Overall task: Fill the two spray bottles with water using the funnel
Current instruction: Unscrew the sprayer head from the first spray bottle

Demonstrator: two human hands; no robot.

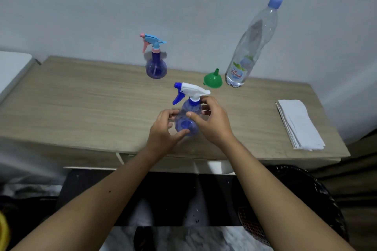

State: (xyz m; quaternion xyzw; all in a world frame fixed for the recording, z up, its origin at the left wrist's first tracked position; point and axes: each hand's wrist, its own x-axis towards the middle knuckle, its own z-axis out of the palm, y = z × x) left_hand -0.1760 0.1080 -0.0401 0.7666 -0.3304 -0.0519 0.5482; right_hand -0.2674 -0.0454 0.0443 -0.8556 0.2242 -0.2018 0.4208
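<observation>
Head view: left hand (163, 128) and right hand (210, 120) grip tilted spray bottle (186, 120); risk: slipping onto tabletop (81, 108) while unscrewing trigger head (191, 90).

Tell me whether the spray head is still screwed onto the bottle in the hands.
On. The white spray head sits on the neck of the blue bottle, which both hands hold; how tightly it is screwed cannot be told.
</observation>
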